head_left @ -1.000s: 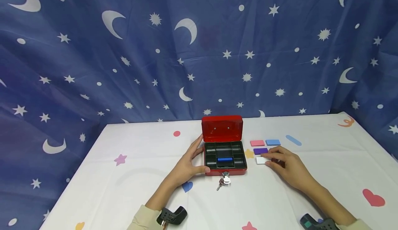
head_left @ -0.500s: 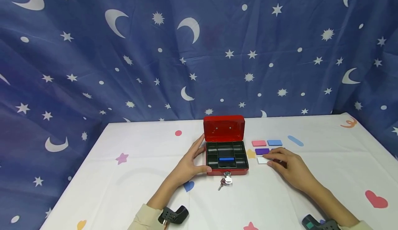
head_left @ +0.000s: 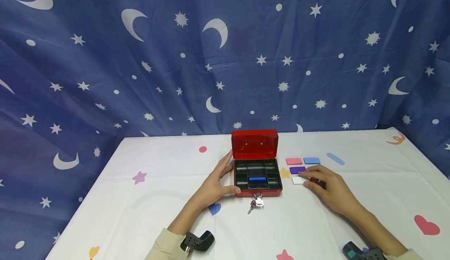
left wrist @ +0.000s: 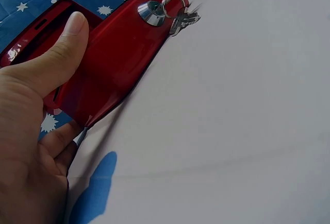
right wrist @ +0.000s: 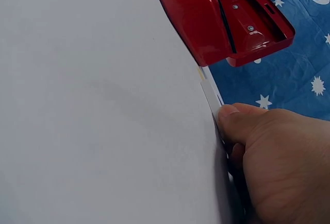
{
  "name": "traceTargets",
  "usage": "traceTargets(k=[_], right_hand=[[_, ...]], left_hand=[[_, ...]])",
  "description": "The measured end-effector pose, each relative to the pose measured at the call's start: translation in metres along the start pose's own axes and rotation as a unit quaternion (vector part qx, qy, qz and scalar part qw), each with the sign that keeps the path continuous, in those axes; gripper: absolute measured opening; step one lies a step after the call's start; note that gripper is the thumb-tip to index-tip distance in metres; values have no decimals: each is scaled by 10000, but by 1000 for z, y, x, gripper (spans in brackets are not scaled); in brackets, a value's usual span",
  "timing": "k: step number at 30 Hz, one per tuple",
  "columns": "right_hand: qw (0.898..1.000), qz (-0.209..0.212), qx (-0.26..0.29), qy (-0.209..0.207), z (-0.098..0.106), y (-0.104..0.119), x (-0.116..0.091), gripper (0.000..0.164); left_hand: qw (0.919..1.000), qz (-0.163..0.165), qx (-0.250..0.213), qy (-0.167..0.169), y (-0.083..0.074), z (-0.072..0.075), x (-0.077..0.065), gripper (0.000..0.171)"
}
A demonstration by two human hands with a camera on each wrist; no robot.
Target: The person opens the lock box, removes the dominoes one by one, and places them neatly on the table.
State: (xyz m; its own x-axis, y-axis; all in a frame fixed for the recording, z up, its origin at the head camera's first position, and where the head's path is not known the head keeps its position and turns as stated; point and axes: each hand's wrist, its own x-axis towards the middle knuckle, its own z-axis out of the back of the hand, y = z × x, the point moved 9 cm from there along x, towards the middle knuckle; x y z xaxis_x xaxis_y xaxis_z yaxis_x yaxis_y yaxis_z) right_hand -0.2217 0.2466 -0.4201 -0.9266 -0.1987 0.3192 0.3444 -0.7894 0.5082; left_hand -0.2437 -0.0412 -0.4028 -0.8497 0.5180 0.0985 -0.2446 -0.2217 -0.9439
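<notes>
A red cash box point(head_left: 258, 193) stands with its lid point(head_left: 254, 144) raised and a black compartment tray inside. A blue block point(head_left: 258, 178) sits in the front middle compartment. My left hand point(head_left: 212, 187) holds the box's left side, thumb at the front corner and fingers along the side wall. Right of the box, my right hand point(head_left: 328, 185) pinches the right end of a white flat block point(head_left: 297, 180) between thumb and fingers, low at the tabletop. A purple block point(head_left: 297, 170) lies just behind it. What is under my right palm is hidden.
A pink block point(head_left: 293, 161) and a light blue block point(head_left: 311, 160) lie behind the purple one. Keys point(head_left: 252, 206) hang from the lock point(head_left: 258, 200) at the box's front. A blue curtain point(head_left: 175, 56) hangs behind the white tablecloth point(head_left: 158, 205).
The head view has drifted, so everything appears a little further right in it. Both hands, the box and the visible blocks keep their places relative to each other.
</notes>
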Motion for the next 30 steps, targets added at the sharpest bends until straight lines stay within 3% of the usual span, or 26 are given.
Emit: traceTargets(k=[11, 16, 18, 22, 30], right_hand=[[9975, 239, -50, -665, 13, 6, 0, 29], [9938, 526, 284, -942, 24, 22, 2, 32], [9921, 658, 484, -950, 25, 31, 4, 34], [9897, 857, 783, -841, 22, 49, 9, 35], [9886, 1056, 885, -601, 15, 85, 28, 33]], left_hand=[[9999, -80, -71, 36, 3, 2, 1, 104], [9998, -197, -61, -75, 25, 2, 6, 105], [9996, -240, -76, -117, 33, 2, 8, 105], [9996, -249, -117, -119, 31, 2, 7, 106], [9996, -216, -56, -154, 32, 2, 7, 106]])
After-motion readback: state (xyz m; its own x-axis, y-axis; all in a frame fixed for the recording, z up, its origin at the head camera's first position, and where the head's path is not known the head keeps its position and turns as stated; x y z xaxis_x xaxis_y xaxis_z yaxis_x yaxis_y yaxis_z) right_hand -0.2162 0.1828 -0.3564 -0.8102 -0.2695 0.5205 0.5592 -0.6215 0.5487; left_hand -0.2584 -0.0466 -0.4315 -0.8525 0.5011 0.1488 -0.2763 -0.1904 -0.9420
